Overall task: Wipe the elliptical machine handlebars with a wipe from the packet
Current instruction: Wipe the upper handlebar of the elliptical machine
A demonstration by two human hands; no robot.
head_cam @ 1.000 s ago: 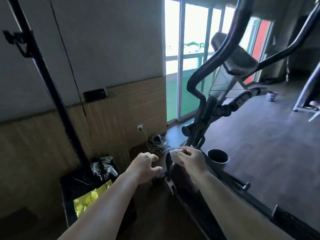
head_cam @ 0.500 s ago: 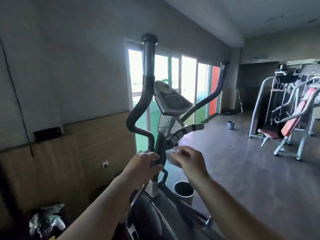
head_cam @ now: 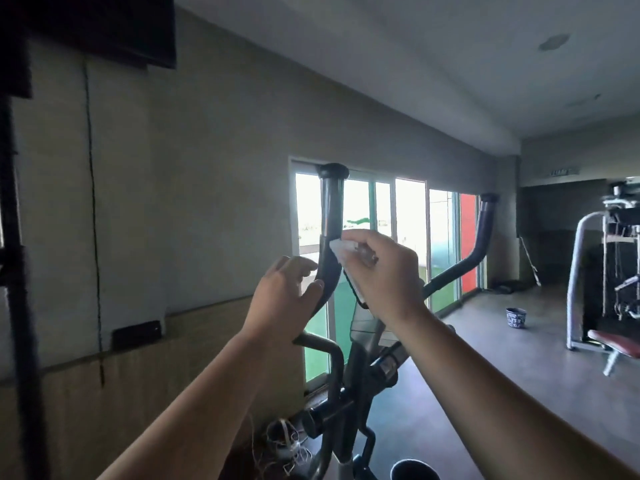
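The elliptical's left handlebar (head_cam: pixel 331 209) rises black and curved in the middle of the view, capped at the top. Its right handlebar (head_cam: pixel 483 230) stands farther back by the windows. My right hand (head_cam: pixel 384 275) pinches a white wipe (head_cam: pixel 341 247) and holds it against the right side of the left handlebar. My left hand (head_cam: pixel 285 299) is just left of that bar with fingers loosely spread, thumb near the bar, holding nothing. The console is hidden behind my right hand. No wipe packet is in view.
A dark pole (head_cam: pixel 17 271) stands at the far left. A weight machine (head_cam: pixel 609 271) is at the right, and a small patterned pot (head_cam: pixel 516 317) sits on the floor. A dark bin (head_cam: pixel 414 470) and tangled cords (head_cam: pixel 287 445) lie by the elliptical's base.
My view and both hands have risen from the machine's base to the left handlebar. The right hand brought the wipe up against the bar; the left hand opened beside it.
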